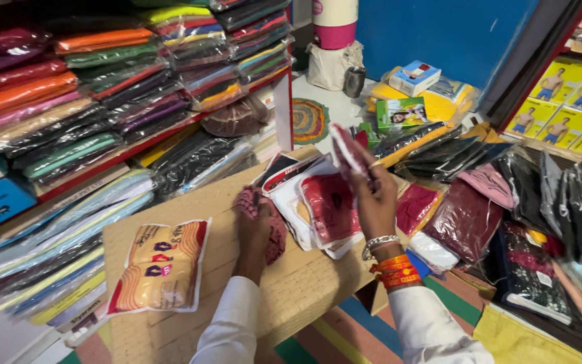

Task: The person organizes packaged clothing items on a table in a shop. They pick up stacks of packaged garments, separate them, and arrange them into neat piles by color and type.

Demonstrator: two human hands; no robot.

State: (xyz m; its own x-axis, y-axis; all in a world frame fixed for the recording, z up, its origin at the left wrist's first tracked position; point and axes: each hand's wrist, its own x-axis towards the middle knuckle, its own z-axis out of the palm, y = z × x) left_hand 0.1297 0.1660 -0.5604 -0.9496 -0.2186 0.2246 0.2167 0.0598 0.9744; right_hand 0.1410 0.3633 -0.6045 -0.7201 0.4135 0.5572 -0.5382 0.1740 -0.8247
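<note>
My left hand [256, 236] presses down on a red patterned cloth [269, 214] lying on the woven mat board [291, 283]. My right hand [374, 199] is raised and grips a clear-wrapped maroon garment packet [347, 152], held upright above a fanned pile of similar packets [321, 209]. The right wrist wears a silver chain and orange thread bands. Both arms are in white sleeves. A plastic packet with a yellow and orange cloth [162, 266] lies flat on the board to the left of my left hand.
Shelves of folded coloured cloth in plastic [102, 81] fill the left. Dark wrapped packets [547, 195] heap up on the right, with yellow garment boxes [567, 101] behind. Small boxes, a round woven mat [309, 120] and a steel cup [354, 81] sit at the back.
</note>
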